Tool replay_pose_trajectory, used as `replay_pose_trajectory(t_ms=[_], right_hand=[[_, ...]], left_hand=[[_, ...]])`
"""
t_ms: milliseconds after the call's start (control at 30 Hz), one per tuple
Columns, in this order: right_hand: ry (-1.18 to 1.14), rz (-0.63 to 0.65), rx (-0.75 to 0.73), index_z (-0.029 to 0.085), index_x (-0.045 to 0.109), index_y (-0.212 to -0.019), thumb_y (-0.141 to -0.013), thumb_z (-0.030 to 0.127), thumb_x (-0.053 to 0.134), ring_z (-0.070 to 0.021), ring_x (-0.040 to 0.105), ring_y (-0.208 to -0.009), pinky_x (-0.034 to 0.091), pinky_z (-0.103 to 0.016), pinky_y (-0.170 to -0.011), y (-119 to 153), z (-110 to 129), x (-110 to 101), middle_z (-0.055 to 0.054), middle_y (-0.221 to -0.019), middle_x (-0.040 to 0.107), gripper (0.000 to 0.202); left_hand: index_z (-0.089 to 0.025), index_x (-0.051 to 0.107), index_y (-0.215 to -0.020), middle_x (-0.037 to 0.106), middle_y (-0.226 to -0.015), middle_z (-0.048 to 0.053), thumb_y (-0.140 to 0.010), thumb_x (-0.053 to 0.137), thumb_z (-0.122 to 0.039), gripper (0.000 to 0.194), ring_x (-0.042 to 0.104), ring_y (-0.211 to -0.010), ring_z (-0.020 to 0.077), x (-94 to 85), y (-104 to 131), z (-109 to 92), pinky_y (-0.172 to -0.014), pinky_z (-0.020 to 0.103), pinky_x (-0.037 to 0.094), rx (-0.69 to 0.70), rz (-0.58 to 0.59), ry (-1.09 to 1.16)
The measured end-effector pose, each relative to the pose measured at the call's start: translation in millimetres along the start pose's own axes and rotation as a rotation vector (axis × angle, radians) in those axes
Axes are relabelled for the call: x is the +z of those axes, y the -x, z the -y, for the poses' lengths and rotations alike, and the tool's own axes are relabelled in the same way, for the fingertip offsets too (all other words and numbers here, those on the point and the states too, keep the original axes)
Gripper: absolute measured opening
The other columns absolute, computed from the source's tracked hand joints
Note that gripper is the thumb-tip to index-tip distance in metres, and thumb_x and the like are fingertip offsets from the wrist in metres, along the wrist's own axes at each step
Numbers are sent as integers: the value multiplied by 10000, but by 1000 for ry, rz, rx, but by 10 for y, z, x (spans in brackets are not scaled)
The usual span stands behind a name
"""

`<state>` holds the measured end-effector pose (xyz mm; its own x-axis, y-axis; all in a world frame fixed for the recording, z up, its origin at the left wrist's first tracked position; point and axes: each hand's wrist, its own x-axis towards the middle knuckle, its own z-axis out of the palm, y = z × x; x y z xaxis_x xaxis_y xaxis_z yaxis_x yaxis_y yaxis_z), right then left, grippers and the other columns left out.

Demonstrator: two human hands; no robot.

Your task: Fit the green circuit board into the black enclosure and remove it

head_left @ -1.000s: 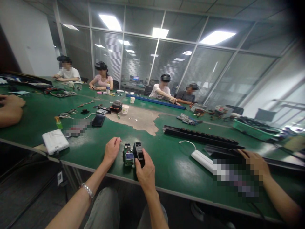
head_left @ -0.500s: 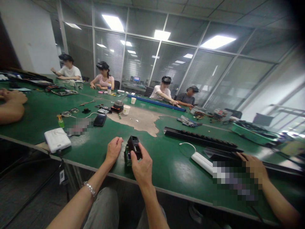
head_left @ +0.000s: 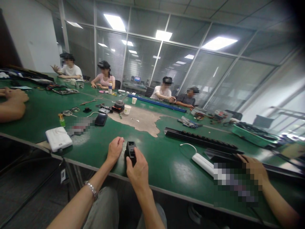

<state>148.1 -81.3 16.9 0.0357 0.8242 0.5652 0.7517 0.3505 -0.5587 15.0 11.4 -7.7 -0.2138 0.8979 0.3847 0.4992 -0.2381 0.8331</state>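
Note:
My right hand [head_left: 138, 165] grips a black plastic housing [head_left: 131, 147] with square openings in its top, thumb on the near left side and fingers along the right. The housing stands upright just above or on the green table near its front edge; its underside is hidden, so I cannot tell which. Just left of it, my left hand [head_left: 115, 149] rests on the table with its fingers curled closed. No object shows in that hand, and a gap separates it from the housing. A metal watch band [head_left: 91, 189] circles my left wrist.
A white box [head_left: 58, 139] with a cable and a black phone [head_left: 101, 119] lie to the left. Paper cups [head_left: 127, 109] stand farther back. At right are black rails [head_left: 200, 140], a white power strip [head_left: 203, 164] and a co-worker's hand [head_left: 254, 170]. Other people sit across the table.
My right hand has tilted and turned the black housing and shifted slightly left and down. The green circuit board seen on its side before is now out of sight. My left hand has hardly moved.

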Motion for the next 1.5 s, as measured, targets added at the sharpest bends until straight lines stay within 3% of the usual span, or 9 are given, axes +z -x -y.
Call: replay_pose_trajectory(t_ms=[200, 367, 633, 767, 933, 1100, 1267, 1500], right_hand=[[-14, 43, -17, 120, 480, -1352, -831, 260, 570, -300, 500, -1236, 417, -479, -1025, 151, -86, 17, -180, -1329, 535, 547], [-82, -31, -29, 125, 422, -1391, -873, 310, 542, -275, 443, -1296, 381, -469, -1064, 185, -119, -25, -159, -1395, 477, 563], [-83, -25, 11, 122, 483, -1347, -878, 296, 533, -273, 543, -1192, 433, -442, -1005, 212, -137, 41, -160, -1306, 562, 502], [-87, -47, 41, 126, 495, -1342, -864, 289, 547, -273, 569, -1161, 450, -427, -985, 155, -67, 32, -155, -1277, 587, 508], [-111, -116, 67, 140, 480, -1358, -861, 319, 557, -261, 568, -1167, 443, -404, -995, -48, 19, -156, -138, -1286, 586, 534], [-108, -158, 119, 132, 500, -1338, -842, 339, 568, -263, 573, -1159, 435, -403, -1004, -119, -195, -293, -141, -1272, 596, 542], [-93, -101, 189, 117, 517, -1318, -833, 332, 565, -261, 562, -1175, 426, -402, -1015, -20, -442, -199, -145, -1263, 601, 532], [-47, -106, 113, 97, 480, -1340, -833, 282, 542, -272, 500, -1235, 380, -445, -1056, 75, -533, -118, -161, -1329, 540, 543]], left_hand=[[-208, 616, -807, 683, -808, 43, -914, 336, -481, 405, 634, -759, 175, -4, 6, -9, -706, 274, 459, -12, 5, 15], [-209, 624, -815, 689, -807, 44, -913, 338, -477, 405, 642, -767, 177, 2, 7, -11, -709, 275, 462, -16, 9, 19], [-210, 628, -831, 686, -820, 42, -918, 335, -483, 410, 641, -781, 176, 19, 2, 6, -722, 276, 458, -2, 10, 11], [-211, 627, -831, 688, -832, 44, -919, 332, -477, 407, 641, -799, 174, 16, 6, 6, -723, 269, 455, 0, 12, 5], [-207, 620, -803, 675, -786, 35, -919, 326, -472, 413, 628, -763, 165, -3, 16, -24, -689, 257, 444, 0, 25, -20], [-207, 624, -797, 677, -787, 38, -913, 333, -470, 409, 626, -759, 170, 3, 18, -31, -691, 262, 447, 3, 13, -11], [-209, 634, -806, 688, -812, 42, -908, 349, -465, 397, 634, -768, 175, 23, 14, -18, -707, 270, 457, 7, 6, -2], [-204, 633, -807, 698, -834, 53, -910, 345, -462, 400, 650, -787, 181, 35, 9, -11, -718, 277, 468, -6, 3, -5]])
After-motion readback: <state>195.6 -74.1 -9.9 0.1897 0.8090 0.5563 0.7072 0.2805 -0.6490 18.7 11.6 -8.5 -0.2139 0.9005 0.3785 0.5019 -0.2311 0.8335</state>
